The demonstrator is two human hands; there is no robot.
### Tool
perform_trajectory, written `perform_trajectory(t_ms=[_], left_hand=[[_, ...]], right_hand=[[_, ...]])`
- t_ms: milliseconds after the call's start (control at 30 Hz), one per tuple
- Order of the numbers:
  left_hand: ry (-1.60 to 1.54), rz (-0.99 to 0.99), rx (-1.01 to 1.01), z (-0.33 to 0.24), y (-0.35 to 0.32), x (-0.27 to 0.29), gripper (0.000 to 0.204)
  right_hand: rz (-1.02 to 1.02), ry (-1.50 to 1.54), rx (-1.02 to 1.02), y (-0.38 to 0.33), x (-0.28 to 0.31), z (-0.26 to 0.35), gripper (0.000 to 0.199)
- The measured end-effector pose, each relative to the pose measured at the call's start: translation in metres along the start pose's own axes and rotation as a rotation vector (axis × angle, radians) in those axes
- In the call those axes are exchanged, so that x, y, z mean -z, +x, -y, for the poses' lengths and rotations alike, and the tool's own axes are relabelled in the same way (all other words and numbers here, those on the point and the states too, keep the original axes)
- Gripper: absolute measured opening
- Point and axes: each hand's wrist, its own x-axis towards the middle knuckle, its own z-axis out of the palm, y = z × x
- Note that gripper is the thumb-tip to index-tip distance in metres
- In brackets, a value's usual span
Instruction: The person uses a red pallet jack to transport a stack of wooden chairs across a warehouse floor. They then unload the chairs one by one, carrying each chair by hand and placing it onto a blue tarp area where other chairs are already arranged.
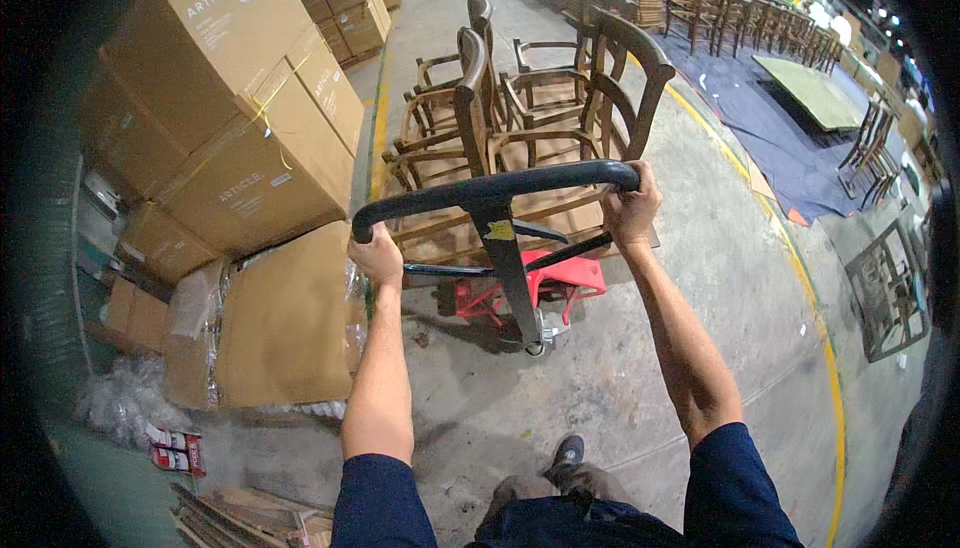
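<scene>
Both my arms reach forward to the black looped handle [510,183] of a pallet jack with a red base [565,276]. My left hand [378,256] is wrapped round the handle's left end. Round the right end, my right hand [632,210] is closed. Ahead of the handle, several brown wooden chair frames [540,138] stand in two rows, with open seats and curved backrests. Cardboard shows beneath the nearest ones; what carries them is mostly hidden behind the handle and the chairs.
Tall stacked cardboard boxes [260,138] rise close on the left, with a plastic-wrapped carton [285,318] nearer me. A yellow floor line [815,308] curves along the right. Beyond it lie a blue floor sheet [740,98], a pale green board [810,91] and a dark frame [888,290].
</scene>
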Motion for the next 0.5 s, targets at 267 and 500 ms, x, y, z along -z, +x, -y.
perform_trajectory(t_ms=[267,500], left_hand=[[-0.075,-0.059,-0.121,0.019,0.073,-0.116,0.027],[0.06,-0.212,-0.361,0.028,0.116,-0.212,0.042]], right_hand=[[-0.055,-0.027,0.099,0.084,-0.084,-0.056,0.023],[-0.103,-0.098,0.139,0.165,-0.136,-0.108,0.021]])
